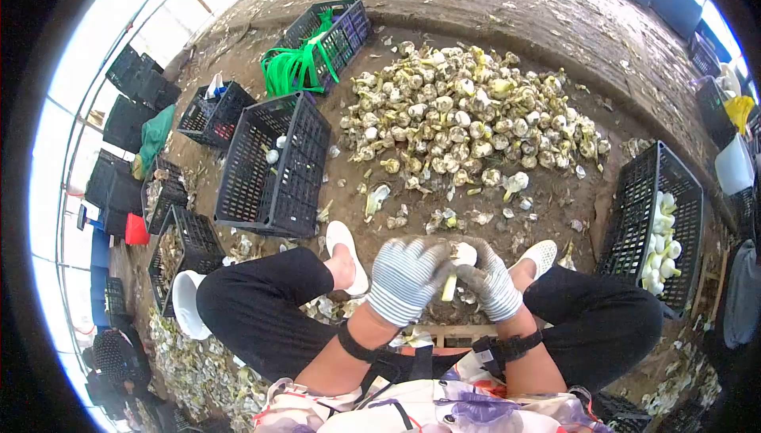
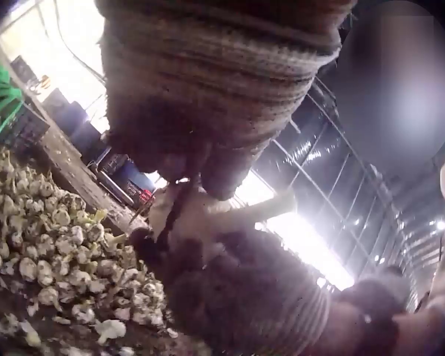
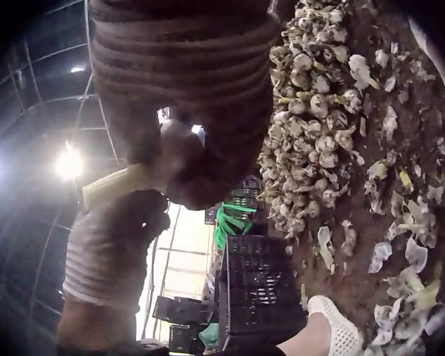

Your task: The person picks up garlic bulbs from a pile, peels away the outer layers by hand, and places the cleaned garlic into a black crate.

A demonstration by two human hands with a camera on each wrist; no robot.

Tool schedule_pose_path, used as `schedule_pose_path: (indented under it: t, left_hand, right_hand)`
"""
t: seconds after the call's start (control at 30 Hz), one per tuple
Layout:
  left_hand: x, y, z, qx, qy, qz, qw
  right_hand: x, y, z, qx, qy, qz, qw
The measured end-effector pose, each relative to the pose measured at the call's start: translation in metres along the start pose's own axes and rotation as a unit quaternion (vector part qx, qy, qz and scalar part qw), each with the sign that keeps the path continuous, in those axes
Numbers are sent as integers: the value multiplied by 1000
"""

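Observation:
Between my two gloved hands is a garlic bulb [image 1: 463,254], white and clean-looking, its cut stem pointing down toward my lap. My right hand [image 1: 493,281] grips the bulb from one side, thumb against it. From the other side my left hand [image 1: 406,281] curls its fingertips onto the bulb where the stem begins. Both gloves are striped grey and white with dirty fingers. In the left wrist view the pale stem [image 2: 270,211] sticks out between the hands; the right wrist view shows the same stem [image 3: 115,185], with the bulb mostly hidden by the fingers.
Ahead on the soil lies a large heap of unpeeled garlic [image 1: 468,108]. A black crate [image 1: 273,167] with a few bulbs stands at the left, and another crate [image 1: 662,219] with peeled garlic stands at the right. Green straps [image 1: 293,68] hang over a further crate. Loose skins litter the ground.

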State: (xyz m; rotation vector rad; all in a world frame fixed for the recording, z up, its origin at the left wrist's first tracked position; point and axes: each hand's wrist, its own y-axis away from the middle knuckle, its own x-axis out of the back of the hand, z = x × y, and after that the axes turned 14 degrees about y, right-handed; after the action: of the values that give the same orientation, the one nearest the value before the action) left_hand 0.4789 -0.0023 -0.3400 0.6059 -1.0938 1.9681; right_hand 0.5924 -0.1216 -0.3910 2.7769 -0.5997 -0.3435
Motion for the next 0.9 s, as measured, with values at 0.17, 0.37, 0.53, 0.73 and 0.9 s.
schedule_pose_path:
  t: [0.17,0.37,0.53,0.73,0.9]
  left_hand:
    - [-7,0,-7,145,129,-28,981]
    - [-3,16,-21,374,431,54,819]
    - [-6,13,-14,191,263,-11,946]
    - [-20,10,-16,253,313,18,915]
    - [-9,-2,-52,369,671,234,599]
  right_hand:
    - [7,1,12,12,26,-17,999]
    - [-1,4,8,22,-128,-77,989]
    - [-1,-8,24,71,-105,-104,986]
    - [-5,-5,21,-34,21,-86,996]
    - [1,-4,33,-15,9,-101,995]
